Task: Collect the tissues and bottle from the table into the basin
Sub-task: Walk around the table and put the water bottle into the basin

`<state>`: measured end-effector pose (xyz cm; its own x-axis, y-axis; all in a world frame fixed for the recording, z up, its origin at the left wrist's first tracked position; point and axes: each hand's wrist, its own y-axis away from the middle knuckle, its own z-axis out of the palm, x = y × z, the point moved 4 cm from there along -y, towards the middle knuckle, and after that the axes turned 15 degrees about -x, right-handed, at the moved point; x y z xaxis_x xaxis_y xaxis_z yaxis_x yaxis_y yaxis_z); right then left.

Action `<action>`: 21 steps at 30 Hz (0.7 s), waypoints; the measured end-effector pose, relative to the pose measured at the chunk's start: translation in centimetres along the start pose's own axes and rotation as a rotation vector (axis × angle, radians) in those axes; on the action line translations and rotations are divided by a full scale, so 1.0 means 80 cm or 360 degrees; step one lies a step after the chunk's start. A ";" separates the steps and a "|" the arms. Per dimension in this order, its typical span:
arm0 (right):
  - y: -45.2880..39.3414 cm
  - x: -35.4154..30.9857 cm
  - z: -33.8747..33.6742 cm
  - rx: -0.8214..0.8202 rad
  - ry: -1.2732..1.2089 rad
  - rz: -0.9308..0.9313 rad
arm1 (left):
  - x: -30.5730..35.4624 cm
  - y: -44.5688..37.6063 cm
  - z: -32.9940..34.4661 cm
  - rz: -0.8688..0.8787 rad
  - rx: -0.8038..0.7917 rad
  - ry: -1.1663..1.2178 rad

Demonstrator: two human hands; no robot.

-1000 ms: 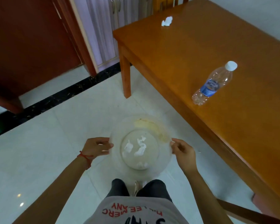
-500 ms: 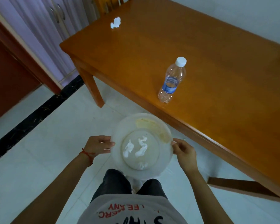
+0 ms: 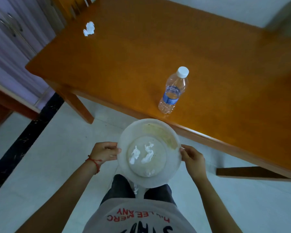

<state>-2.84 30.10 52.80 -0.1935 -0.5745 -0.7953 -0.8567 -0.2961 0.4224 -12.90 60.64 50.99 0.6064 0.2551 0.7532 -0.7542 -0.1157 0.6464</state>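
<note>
Person stood at the near edge of an orange wooden table [image 3: 141, 52], holding a pale round basin [image 3: 124, 140] in front of the body above the floor. Left hand [image 3: 103, 153] gripped the basin's left rim, fingers curled round it (red thread at the wrist). Right hand [image 3: 192, 159] gripped the right rim, thumb on top. Three crumpled tissues lay in the basin: tissue one [image 3: 135, 154], tissue two [image 3: 148, 154], and a third [image 3: 149, 172] at the near wall. Clear bottle [image 3: 174, 90], white cap and blue label, stood upright on the table just beyond the basin. Another crumpled tissue [image 3: 89, 28] lay near the table's far left corner, well apart from the bottle.
</note>
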 end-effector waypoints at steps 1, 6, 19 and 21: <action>0.000 -0.001 0.001 0.0012 -0.0001 0.0013 | 0.002 -0.003 -0.002 -0.0005 -0.0010 -0.0019; -0.003 -0.012 0.004 0.0052 0.0023 0.0025 | 0.009 -0.016 -0.008 -0.0045 -0.0044 -0.0081; -0.023 -0.036 -0.014 0.0054 0.0199 0.0083 | 0.020 -0.028 -0.002 -0.0011 -0.0045 -0.0098; -0.032 -0.056 -0.028 0.0197 0.0157 0.0063 | 0.019 -0.028 -0.001 0.0005 -0.0030 -0.0105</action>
<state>1.31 31.72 56.22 -0.1857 -0.6580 -0.7298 -0.9029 -0.1788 0.3909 -10.31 61.39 50.66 0.6187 0.1911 0.7620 -0.7603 -0.0984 0.6421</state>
